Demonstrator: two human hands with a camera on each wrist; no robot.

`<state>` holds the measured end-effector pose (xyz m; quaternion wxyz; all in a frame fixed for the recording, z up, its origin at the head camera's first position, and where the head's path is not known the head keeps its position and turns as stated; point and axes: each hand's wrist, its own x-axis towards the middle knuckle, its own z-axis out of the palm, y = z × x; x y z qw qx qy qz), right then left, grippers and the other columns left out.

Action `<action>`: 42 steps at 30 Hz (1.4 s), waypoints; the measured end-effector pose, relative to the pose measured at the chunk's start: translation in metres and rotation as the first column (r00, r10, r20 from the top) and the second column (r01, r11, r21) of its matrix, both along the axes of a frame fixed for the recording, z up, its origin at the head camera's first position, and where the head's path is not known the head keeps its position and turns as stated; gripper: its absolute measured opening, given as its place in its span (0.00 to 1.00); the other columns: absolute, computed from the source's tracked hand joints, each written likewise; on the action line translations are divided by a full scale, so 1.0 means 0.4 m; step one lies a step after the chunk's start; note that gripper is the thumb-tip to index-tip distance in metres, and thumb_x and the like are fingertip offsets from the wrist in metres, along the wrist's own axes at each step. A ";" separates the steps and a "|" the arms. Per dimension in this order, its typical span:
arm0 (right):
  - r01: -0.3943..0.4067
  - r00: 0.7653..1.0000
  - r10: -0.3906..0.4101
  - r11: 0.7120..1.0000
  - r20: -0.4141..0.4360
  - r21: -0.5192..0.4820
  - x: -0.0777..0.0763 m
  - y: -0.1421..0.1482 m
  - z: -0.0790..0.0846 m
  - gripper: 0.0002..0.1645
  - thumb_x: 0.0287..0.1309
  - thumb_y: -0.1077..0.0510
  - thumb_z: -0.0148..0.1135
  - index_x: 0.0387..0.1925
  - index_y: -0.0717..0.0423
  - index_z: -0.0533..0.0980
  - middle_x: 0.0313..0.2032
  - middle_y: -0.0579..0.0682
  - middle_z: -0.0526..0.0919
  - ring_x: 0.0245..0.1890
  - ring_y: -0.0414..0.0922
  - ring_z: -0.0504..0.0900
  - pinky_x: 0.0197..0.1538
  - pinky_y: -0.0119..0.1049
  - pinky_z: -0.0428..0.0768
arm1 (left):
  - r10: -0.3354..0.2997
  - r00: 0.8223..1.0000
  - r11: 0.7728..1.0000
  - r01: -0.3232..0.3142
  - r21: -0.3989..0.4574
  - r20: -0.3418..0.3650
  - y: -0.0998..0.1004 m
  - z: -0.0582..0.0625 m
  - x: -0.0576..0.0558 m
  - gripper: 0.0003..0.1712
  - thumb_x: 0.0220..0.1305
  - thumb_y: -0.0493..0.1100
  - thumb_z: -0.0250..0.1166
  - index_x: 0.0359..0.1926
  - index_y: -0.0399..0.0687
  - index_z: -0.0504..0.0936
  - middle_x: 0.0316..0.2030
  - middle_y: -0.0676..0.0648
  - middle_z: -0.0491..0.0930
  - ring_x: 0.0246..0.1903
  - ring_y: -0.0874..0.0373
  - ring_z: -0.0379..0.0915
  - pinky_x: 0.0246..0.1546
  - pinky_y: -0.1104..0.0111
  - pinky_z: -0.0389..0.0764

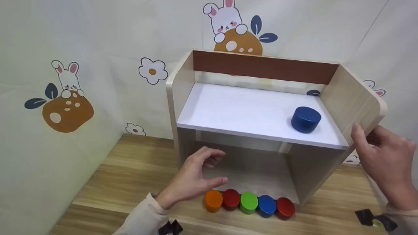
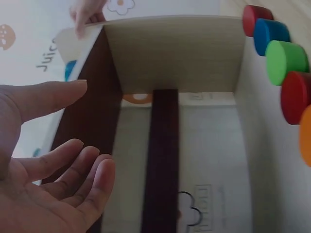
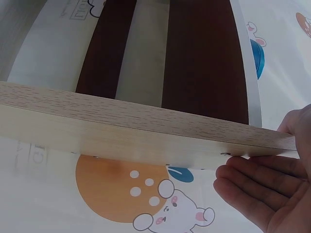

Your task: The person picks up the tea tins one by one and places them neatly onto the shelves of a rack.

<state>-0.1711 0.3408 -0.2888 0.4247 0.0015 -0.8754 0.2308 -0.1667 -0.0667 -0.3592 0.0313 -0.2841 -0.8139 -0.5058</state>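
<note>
A small wooden shelf [image 1: 264, 134] with a white upper board [image 1: 241, 102] stands before me. My right hand [image 1: 388, 156] grips its right side panel [image 1: 356, 98], thumb at the front inner side and fingers behind; the right wrist view shows the fingers [image 3: 252, 187] along the panel's outer face. My left hand [image 1: 196, 174] is held before the lower compartment, thumb and curved fingers apart with nothing between them. On the right of the upper board sits a blue cylinder [image 1: 305, 119]. Nearest the left thumb is an orange cylinder [image 1: 214, 201].
Beside the orange cylinder, a row continues along the shelf's front bottom: red [image 1: 231, 200], green [image 1: 249, 203], blue [image 1: 267, 206] and another red cylinder [image 1: 285, 208]. Wood-grained table [image 1: 137, 163] lies underneath. Behind rises a wall covering [image 1: 107, 36] printed with rabbits and flowers.
</note>
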 end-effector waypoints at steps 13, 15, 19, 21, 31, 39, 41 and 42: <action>0.016 1.000 -0.016 1.000 0.021 0.001 0.003 -0.006 -0.003 0.22 0.66 0.55 0.59 0.44 0.74 0.82 0.35 0.72 0.84 0.30 0.37 0.88 0.34 0.07 0.58 | 0.028 0.998 0.999 -0.027 -0.021 0.053 -0.046 -0.182 -0.037 0.33 0.53 0.42 0.79 0.58 0.37 0.77 0.49 0.46 0.76 0.48 0.49 0.73 0.53 0.56 0.79; 0.020 1.000 -0.020 1.000 0.021 0.002 0.003 -0.006 -0.003 0.22 0.66 0.55 0.59 0.45 0.74 0.82 0.36 0.72 0.84 0.33 0.49 0.89 0.34 0.07 0.58 | 0.027 0.998 0.999 -0.025 -0.026 0.064 -0.051 -0.202 -0.041 0.34 0.53 0.43 0.79 0.59 0.36 0.77 0.50 0.45 0.76 0.49 0.48 0.73 0.54 0.54 0.78; 0.015 1.000 -0.015 1.000 0.004 -0.010 0.004 -0.003 -0.001 0.22 0.65 0.55 0.61 0.43 0.73 0.83 0.34 0.72 0.84 0.30 0.08 0.68 0.34 0.08 0.58 | 0.029 0.996 0.998 -0.024 -0.052 0.081 -0.054 -0.240 -0.045 0.37 0.52 0.46 0.79 0.59 0.35 0.76 0.51 0.44 0.77 0.49 0.44 0.73 0.54 0.50 0.78; 0.016 1.000 -0.016 1.000 0.010 -0.010 0.004 -0.004 -0.001 0.22 0.65 0.55 0.61 0.43 0.74 0.83 0.35 0.72 0.84 0.30 0.08 0.68 0.34 0.08 0.59 | 0.028 0.995 0.998 -0.021 -0.067 0.096 -0.052 -0.256 -0.044 0.38 0.50 0.46 0.80 0.59 0.34 0.76 0.51 0.43 0.77 0.50 0.41 0.73 0.54 0.49 0.77; 0.010 1.000 -0.010 1.000 0.003 0.006 0.002 -0.002 -0.003 0.22 0.65 0.54 0.60 0.42 0.74 0.83 0.34 0.72 0.84 0.31 0.02 0.57 0.33 0.08 0.58 | 0.025 0.982 0.992 0.000 -0.130 0.189 -0.026 -0.315 -0.029 0.40 0.48 0.45 0.82 0.59 0.34 0.75 0.52 0.41 0.75 0.50 0.44 0.75 0.55 0.52 0.78; 0.016 0.999 -0.016 1.000 0.028 0.004 0.005 -0.009 -0.004 0.22 0.67 0.55 0.60 0.45 0.75 0.82 0.37 0.73 0.84 0.35 0.60 0.88 0.35 0.07 0.57 | 0.055 0.970 0.990 -0.021 -0.141 0.237 -0.008 -0.344 -0.025 0.33 0.47 0.40 0.81 0.53 0.36 0.78 0.45 0.48 0.75 0.44 0.54 0.75 0.52 0.56 0.79; 0.013 0.999 -0.013 1.000 0.038 0.001 0.006 -0.011 -0.004 0.23 0.67 0.55 0.59 0.46 0.75 0.81 0.38 0.74 0.84 0.38 0.72 0.84 0.36 0.06 0.56 | 0.061 0.969 0.989 -0.025 -0.148 0.240 -0.006 -0.349 -0.024 0.32 0.46 0.39 0.82 0.52 0.38 0.78 0.44 0.49 0.75 0.45 0.54 0.75 0.54 0.55 0.78; 0.016 0.999 -0.016 1.000 0.044 -0.002 0.007 -0.012 -0.004 0.23 0.67 0.55 0.59 0.47 0.75 0.81 0.38 0.74 0.84 0.38 0.72 0.84 0.36 0.06 0.56 | 0.060 0.969 0.989 -0.025 -0.148 0.238 -0.006 -0.351 -0.024 0.32 0.45 0.38 0.82 0.52 0.38 0.78 0.45 0.49 0.75 0.45 0.53 0.75 0.54 0.53 0.78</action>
